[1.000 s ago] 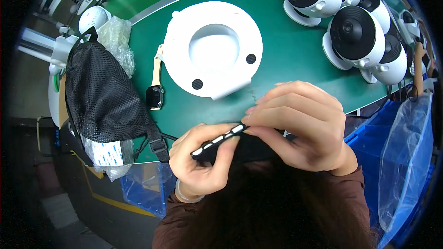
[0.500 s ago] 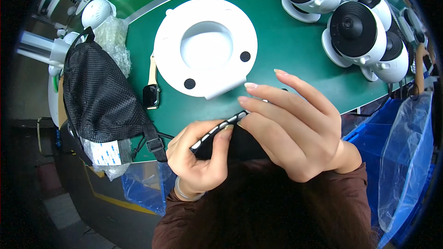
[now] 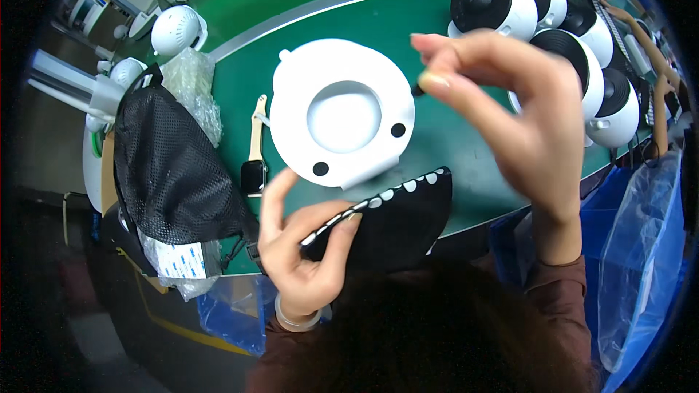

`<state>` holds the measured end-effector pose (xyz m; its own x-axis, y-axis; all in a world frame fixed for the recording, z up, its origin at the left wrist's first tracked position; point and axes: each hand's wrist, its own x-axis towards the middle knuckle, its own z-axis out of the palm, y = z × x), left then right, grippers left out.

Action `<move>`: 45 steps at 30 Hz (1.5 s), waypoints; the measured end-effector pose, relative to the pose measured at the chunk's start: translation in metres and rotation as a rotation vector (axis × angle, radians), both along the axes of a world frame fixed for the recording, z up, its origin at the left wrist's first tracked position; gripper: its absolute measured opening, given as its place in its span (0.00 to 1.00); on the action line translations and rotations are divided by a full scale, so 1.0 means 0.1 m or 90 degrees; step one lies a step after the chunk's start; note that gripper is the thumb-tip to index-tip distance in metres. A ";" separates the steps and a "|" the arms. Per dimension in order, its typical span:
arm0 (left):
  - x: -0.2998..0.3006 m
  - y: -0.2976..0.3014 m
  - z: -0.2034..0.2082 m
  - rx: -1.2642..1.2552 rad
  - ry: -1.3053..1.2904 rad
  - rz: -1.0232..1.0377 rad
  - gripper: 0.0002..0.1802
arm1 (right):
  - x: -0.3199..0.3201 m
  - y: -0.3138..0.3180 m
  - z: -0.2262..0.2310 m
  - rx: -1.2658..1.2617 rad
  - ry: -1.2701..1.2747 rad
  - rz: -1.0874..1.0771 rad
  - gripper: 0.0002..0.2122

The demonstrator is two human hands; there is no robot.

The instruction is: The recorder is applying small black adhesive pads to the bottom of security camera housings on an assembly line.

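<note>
My left hand (image 3: 302,251) pinches a bent black sheet of round stickers (image 3: 400,222), with a row of white circles along its upper edge. Between the thumb and fingertips of my right hand (image 3: 520,105) is a small black sticker (image 3: 417,90), partly hidden by the fingers. That hand is raised at the right rim of a white ring-shaped base (image 3: 291,116), which lies on the green table. Two round black pads sit on the base's near side: a left pad (image 3: 320,169) and a right pad (image 3: 398,130).
A watch (image 3: 253,176) lies left of the base, beside a black mesh bag (image 3: 171,175) and bubble wrap (image 3: 191,80). Several white-and-black dome cameras (image 3: 489,1) stand at the right. Below them is a plastic-lined blue bin (image 3: 633,247). Another person's arm (image 3: 661,120) shows at far right.
My right hand has left the sticker sheet and moved up and right, carrying a small black sticker to the base's rim. My left hand keeps the sheet. The view has shifted slightly.
</note>
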<state>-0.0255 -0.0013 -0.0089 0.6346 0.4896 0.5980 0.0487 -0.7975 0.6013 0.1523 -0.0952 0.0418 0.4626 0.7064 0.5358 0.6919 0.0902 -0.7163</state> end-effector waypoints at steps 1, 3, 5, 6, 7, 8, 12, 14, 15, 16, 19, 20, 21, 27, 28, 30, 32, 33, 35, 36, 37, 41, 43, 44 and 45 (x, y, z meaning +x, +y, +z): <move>0.07 -0.04 0.00 -0.111 -0.041 -0.004 0.08 | 0.08 0.06 0.02 0.003 0.120 0.054 0.05; 0.12 -0.01 -0.02 -0.097 -0.039 -0.030 0.08 | 0.16 0.16 0.05 -0.021 0.200 0.063 0.06; 0.14 -0.02 -0.02 -0.078 -0.042 -0.032 0.08 | 0.17 0.19 0.15 -0.152 0.161 0.042 0.06; 0.14 -0.03 -0.02 -0.074 -0.043 -0.033 0.08 | 0.17 0.20 0.17 -0.161 0.139 0.034 0.06; 0.14 -0.03 -0.02 -0.071 -0.038 -0.029 0.08 | 0.17 0.21 0.17 -0.158 0.137 0.032 0.06; 0.14 -0.03 -0.02 -0.070 -0.033 -0.023 0.08 | 0.17 0.22 0.18 -0.168 0.117 0.018 0.06; 0.14 -0.02 -0.01 -0.067 -0.039 -0.023 0.07 | 0.13 0.27 0.15 -0.159 0.054 -0.005 0.06; 0.14 -0.02 0.00 -0.070 -0.034 -0.025 0.08 | 0.12 0.28 0.15 -0.159 0.049 -0.005 0.06; 0.14 -0.02 0.00 -0.072 -0.030 -0.028 0.08 | 0.13 0.28 0.15 -0.159 0.045 -0.004 0.06; 0.15 -0.02 0.00 -0.073 -0.032 -0.029 0.08 | 0.12 0.28 0.14 -0.160 0.043 -0.006 0.06; 0.13 -0.01 0.00 -0.065 -0.038 -0.016 0.08 | 0.10 0.29 0.14 -0.167 0.015 -0.008 0.06; 0.13 -0.01 -0.01 -0.068 -0.032 -0.022 0.08 | 0.10 0.29 0.14 -0.169 0.013 -0.009 0.06; 0.13 -0.01 -0.01 -0.071 -0.025 -0.027 0.08 | 0.11 0.29 0.13 -0.168 0.022 -0.008 0.05; 0.11 0.00 -0.01 -0.065 -0.024 -0.028 0.08 | 0.08 0.30 0.13 -0.166 0.017 -0.003 0.05; 0.11 0.00 -0.01 -0.066 -0.025 -0.027 0.08 | 0.08 0.31 0.13 -0.167 0.003 -0.006 0.05; 0.12 0.00 -0.02 -0.059 -0.031 -0.029 0.08 | 0.11 0.31 0.14 -0.173 0.022 0.006 0.05; 0.12 0.01 -0.03 -0.062 -0.032 -0.030 0.08 | 0.11 0.31 0.14 -0.179 0.040 0.021 0.05; 0.11 0.01 -0.03 -0.063 -0.033 -0.030 0.08 | 0.11 0.31 0.15 -0.181 0.064 0.024 0.05; 0.11 0.01 -0.03 -0.065 -0.027 -0.030 0.08 | 0.10 0.32 0.15 -0.186 0.088 0.027 0.05; 0.11 0.01 -0.03 -0.067 -0.022 -0.032 0.08 | 0.10 0.32 0.15 -0.184 0.086 0.022 0.05; 0.12 0.01 -0.03 -0.069 -0.022 -0.032 0.08 | 0.10 0.32 0.15 -0.183 0.085 0.017 0.05; 0.11 0.01 -0.03 -0.067 -0.024 -0.033 0.08 | 0.11 0.32 0.16 -0.182 0.098 0.029 0.05; 0.11 0.02 -0.04 -0.071 -0.026 -0.032 0.08 | 0.13 0.33 0.15 -0.162 0.140 0.068 0.05; 0.11 0.02 -0.03 -0.066 -0.024 -0.034 0.08 | 0.12 0.33 0.14 -0.164 0.141 0.068 0.05; 0.11 0.02 -0.03 -0.060 -0.023 -0.036 0.08 | 0.11 0.33 0.14 -0.165 0.120 0.049 0.05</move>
<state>-0.0145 0.0008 -0.0122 0.6418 0.5088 0.5738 -0.0180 -0.7381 0.6745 0.1633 -0.0626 0.0559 0.4768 0.8448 0.2430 0.5427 -0.0655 -0.8373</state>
